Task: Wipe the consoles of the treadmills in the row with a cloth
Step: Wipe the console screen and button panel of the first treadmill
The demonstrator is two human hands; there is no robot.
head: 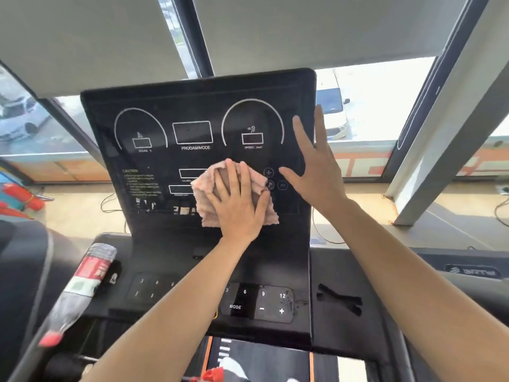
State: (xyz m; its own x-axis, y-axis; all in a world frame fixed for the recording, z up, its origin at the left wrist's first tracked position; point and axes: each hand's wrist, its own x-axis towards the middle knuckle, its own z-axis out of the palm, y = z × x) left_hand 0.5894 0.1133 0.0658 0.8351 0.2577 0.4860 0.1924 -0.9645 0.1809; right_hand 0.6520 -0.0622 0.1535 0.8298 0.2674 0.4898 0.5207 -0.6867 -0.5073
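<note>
A black treadmill console (192, 111) stands upright in front of me, printed with two dial arcs and a PROGAM/MODE window. My left hand (238, 199) presses a folded pink cloth (205, 188) flat against the lower middle of the panel, fingers straight on top of it. My right hand (314, 161) lies flat against the console's right edge, fingers spread and pointing up, empty. Under the panel runs a lower key strip (264, 304) with MODE, minus and plus keys.
A plastic soda bottle (80, 288) with a red cap lies tilted in the left cup holder. An empty slot (338, 300) sits at the right of the key strip. Windows with half-lowered blinds (91, 37) are behind the console. A slanted grey beam (446, 139) rises at right.
</note>
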